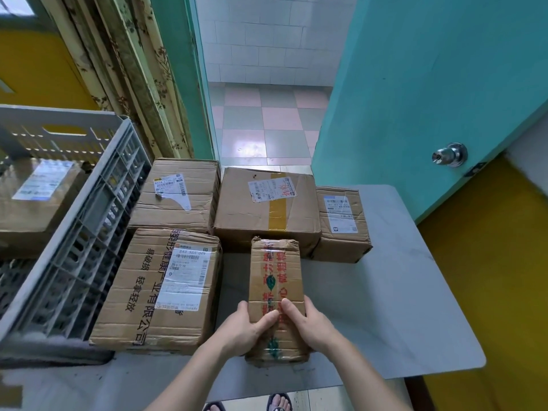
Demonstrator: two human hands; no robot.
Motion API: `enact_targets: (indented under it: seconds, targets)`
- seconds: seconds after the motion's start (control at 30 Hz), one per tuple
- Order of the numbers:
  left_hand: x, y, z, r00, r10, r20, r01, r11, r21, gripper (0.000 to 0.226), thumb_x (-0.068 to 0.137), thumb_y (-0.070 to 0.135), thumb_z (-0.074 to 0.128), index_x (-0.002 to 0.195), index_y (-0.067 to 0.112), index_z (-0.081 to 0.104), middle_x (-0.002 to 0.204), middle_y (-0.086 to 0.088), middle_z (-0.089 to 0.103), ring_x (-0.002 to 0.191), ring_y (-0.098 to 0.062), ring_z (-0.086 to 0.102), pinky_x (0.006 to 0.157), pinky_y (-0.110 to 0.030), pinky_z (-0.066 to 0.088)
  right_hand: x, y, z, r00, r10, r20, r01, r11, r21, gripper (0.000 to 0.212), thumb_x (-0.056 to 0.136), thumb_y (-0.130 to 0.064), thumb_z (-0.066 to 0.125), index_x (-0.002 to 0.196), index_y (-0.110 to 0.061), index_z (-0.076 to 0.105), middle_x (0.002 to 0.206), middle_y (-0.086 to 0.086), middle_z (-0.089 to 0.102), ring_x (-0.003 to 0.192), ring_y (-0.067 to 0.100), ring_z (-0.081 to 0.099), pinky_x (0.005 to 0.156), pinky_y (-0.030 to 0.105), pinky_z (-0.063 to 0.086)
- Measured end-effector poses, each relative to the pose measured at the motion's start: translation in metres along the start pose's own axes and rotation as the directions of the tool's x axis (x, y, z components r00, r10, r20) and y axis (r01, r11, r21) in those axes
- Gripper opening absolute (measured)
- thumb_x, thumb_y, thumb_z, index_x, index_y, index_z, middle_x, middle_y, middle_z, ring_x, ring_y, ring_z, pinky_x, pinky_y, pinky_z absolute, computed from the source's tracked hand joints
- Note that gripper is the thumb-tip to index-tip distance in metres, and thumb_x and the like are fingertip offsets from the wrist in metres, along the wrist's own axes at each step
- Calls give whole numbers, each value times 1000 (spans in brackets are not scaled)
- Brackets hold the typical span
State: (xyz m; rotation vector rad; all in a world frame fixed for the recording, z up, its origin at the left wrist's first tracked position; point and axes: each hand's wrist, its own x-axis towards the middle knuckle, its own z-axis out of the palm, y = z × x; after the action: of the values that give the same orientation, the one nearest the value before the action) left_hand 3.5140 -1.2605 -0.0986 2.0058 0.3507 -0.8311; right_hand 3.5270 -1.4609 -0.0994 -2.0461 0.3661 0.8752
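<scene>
Bottom edge of frame: sandalled feet [278,401] show under the near rim of the table [400,292].

Lower centre: left hand [243,329] and right hand [311,324] both grip the narrow box [277,271], thumbs on its taped top and fingers curled down its long sides. The box lies lengthwise, pointing away from the person, with its near end by the table's front edge. I cannot tell whether it rests on the table or is just lifted.

Left of it, close alongside: large printed box [160,292], label up.

Far row, left to right: creased box [178,197], yellow-taped box [267,209], small box [341,223]. The narrow box's far end reaches the yellow-taped one.

Left of frame: grey crate [89,232] with one labelled box [32,197] visible inside.

Beyond: teal door [430,84] standing open and a tiled floor [267,120].

Judgement: this looks like parcel sorting between crate and table. Four boxes are laid out flat and a fifth is in hand. At least one remains in the crate, so the job seems past halfway but not finished. The direction of transfer cannot be read from this moment.
</scene>
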Motion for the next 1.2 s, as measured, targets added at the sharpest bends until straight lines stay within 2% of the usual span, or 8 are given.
enact_targets:
  seconds: [0.1, 0.23, 0.37, 0.6, 0.73, 0.83, 1.03, 1.2]
  targets:
    - [7, 0, -6, 999, -31, 26, 30, 998, 47, 90, 76, 82, 62, 139, 21, 41, 131, 3, 64, 109, -12, 65, 91, -34, 59, 6, 2, 2, 1000, 0, 31, 0, 1000, 4, 118, 55, -107, 39, 151, -39, 38, 135, -6, 65, 117, 16, 65, 102, 42, 55]
    - [16, 18, -18, 995, -99, 13, 98, 993, 62, 93, 80, 89, 43, 140, 17, 48, 128, -1, 65, 109, -17, 65, 83, -31, 56, 6, -6, -11, 993, 60, 103, -66, 996, 57, 93, 64, -96, 55, 138, -41, 47, 125, -12, 68, 110, 13, 68, 90, 46, 61]
    - [30, 21, -19, 998, -51, -28, 50, 998, -29, 92, 79, 89, 47, 143, 23, 47, 127, 4, 67, 110, -14, 67, 92, -34, 57, 20, -29, -21, 994, 104, 43, -106, 993, 59, 88, 73, -95, 48, 135, -32, 47, 130, -5, 63, 112, 17, 64, 72, 35, 58]
    - [40, 22, -19, 999, -49, 3, 49, 998, -40, 78, 83, 81, 53, 135, 23, 55, 118, 8, 71, 104, -9, 69, 93, -30, 57, 33, -32, -15, 999, 45, -15, -43, 993, 110, 77, 77, -88, 54, 132, -34, 57, 118, -10, 72, 106, 13, 70, 94, 43, 60]
    - [50, 35, -33, 991, -118, -60, 116, 993, -35, 118, 61, 105, 36, 129, 12, 65, 117, -3, 74, 105, -19, 71, 96, -41, 57, 35, -43, -26, 993, 112, 49, -116, 990, 84, 98, 65, -96, 55, 135, -27, 53, 124, -5, 68, 107, 16, 68, 83, 44, 61]
    - [61, 45, -40, 982, -142, -125, 145, 989, 12, 120, 66, 103, 28, 129, 6, 61, 119, -11, 70, 105, -25, 68, 93, -42, 57, 41, -62, -29, 984, 180, -5, -180, 983, 21, 116, 66, -101, 42, 145, -16, 44, 136, 4, 62, 106, 21, 64, 63, 37, 57]
    - [65, 44, -34, 985, -100, -141, 97, 995, -27, 106, 77, 93, 36, 147, 14, 43, 133, -10, 65, 118, -26, 64, 101, -46, 54, 51, -62, -31, 983, 184, -6, -184, 983, 4, 121, 43, -111, 37, 121, -21, 60, 114, -1, 72, 101, 23, 70, 79, 49, 64]
    - [62, 49, -38, 998, -10, -69, 5, 998, -70, 79, 92, 74, 46, 148, 20, 42, 132, -3, 64, 118, -19, 64, 101, -40, 54, 42, -71, -47, 955, 267, 128, -266, 964, -27, 108, 65, -101, 43, 133, -18, 58, 114, 7, 71, 94, 28, 72, 86, 48, 61]
